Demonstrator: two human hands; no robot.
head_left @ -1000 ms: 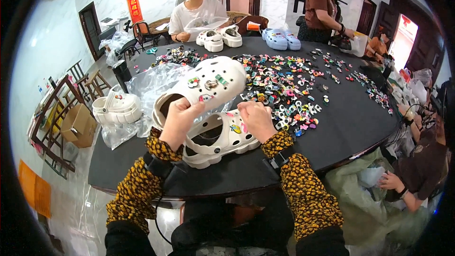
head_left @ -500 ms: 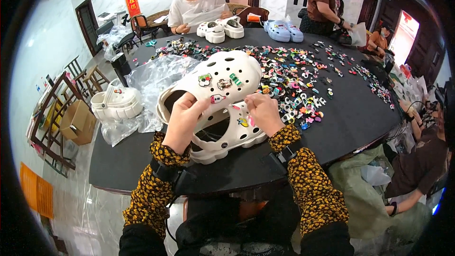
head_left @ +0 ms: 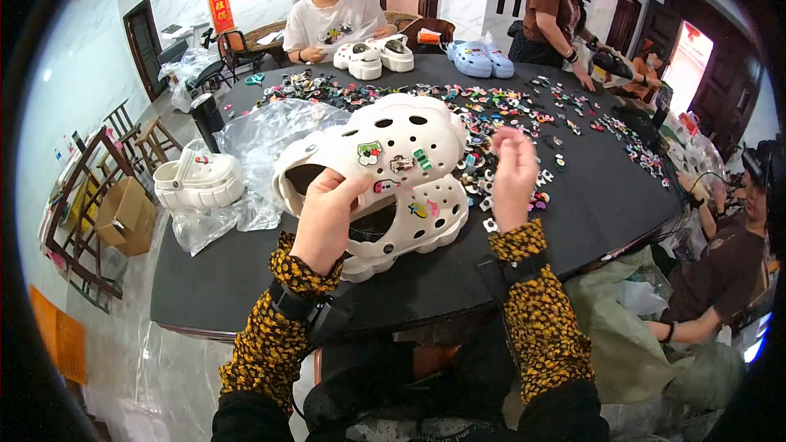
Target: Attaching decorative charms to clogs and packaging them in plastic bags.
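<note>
My left hand (head_left: 327, 217) grips a white perforated clog (head_left: 385, 147) by its heel end and holds it raised, tilted, above the black round table (head_left: 589, 213). Several small coloured charms are stuck in the clog's holes. A second white clog (head_left: 417, 225) with a few charms lies on the table just beneath it. My right hand (head_left: 512, 180) is lifted to the right of the clogs, over the near edge of a wide scatter of coloured charms (head_left: 499, 106). Its fingers are drawn together, and I see nothing between them.
Clear plastic bags (head_left: 262, 135) and another white clog pair (head_left: 196, 180) lie at the table's left. A seated person (head_left: 332, 12) across has white clogs (head_left: 377, 53); blue clogs (head_left: 479, 57) sit beside them. A person (head_left: 557, 8) stands at the far right, another (head_left: 729, 270) sits at right. A cardboard box (head_left: 123, 213) is on the floor.
My right hand has left the held clog and moved right and up toward the charm pile. My left hand keeps the clog, raised a little higher.
</note>
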